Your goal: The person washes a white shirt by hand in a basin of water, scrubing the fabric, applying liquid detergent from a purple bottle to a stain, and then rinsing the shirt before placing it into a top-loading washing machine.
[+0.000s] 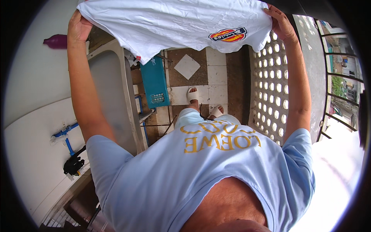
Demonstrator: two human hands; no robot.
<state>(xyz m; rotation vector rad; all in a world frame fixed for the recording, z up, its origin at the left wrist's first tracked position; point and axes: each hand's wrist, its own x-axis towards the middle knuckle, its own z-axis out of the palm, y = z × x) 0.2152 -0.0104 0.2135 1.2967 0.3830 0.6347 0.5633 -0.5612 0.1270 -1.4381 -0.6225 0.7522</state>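
I hold a white T-shirt point(166, 25) with a round red, yellow and blue chest patch stretched out in front of me at arm's length. My left hand point(78, 28) grips its left edge. My right hand point(281, 24) grips its right edge. The shirt hangs spread between both hands above the tiled floor. Below it I see my own light blue shirt and my feet in pale sandals point(193, 94).
A grey trough-like sink point(110, 85) runs along my left with blue pipes point(65, 133) on the white wall. A teal box point(155, 83) stands on the tiled floor. A perforated block wall point(270, 89) and a metal window grille point(342, 77) are at my right. A purple bottle point(56, 41) sits at far left.
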